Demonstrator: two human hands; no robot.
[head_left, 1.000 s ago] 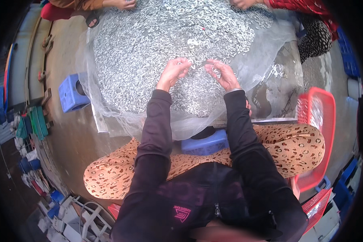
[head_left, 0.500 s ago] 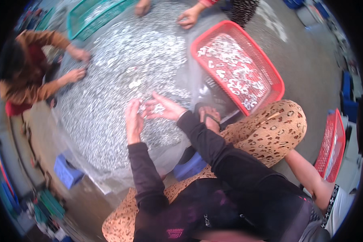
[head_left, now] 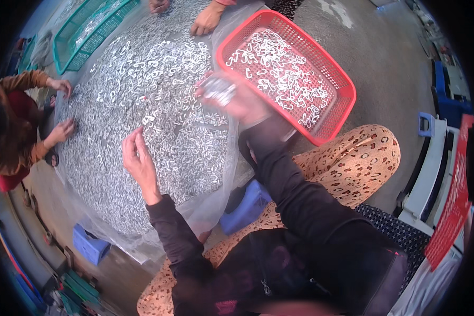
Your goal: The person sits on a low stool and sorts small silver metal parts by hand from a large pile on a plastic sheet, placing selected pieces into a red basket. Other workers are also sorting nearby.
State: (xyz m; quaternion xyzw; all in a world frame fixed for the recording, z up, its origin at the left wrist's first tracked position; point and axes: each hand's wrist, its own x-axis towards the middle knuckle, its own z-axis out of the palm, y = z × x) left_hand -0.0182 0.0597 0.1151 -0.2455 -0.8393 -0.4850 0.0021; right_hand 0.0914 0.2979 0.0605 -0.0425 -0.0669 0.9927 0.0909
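Observation:
A wide heap of small silvery metal pieces (head_left: 189,158) lies on a clear plastic sheet (head_left: 166,218). Over the heap, my left hand (head_left: 139,158) points away from me with its fingers stretched out and nothing visible in them. A few white hooks (head_left: 148,121) lie just past its fingertips. My right hand (head_left: 242,102), smeared by motion, carries a bunch of shiny white metal hooks (head_left: 220,90) beside the near left rim of a red plastic basket (head_left: 329,139). Inside that basket are many loose curved white hooks (head_left: 284,68).
At the left, a person in brown sleeves (head_left: 34,152) has both hands at the heap's edge. Another person's hand (head_left: 208,20) rests on its far side. A green basket (head_left: 71,60) stands far left. Blue stools (head_left: 247,208) sit low near the sheet.
My hands were close together over the heap and have parted. The right one has moved away and rightward toward the red basket with the hooks; the left has shifted left. The view has turned slightly.

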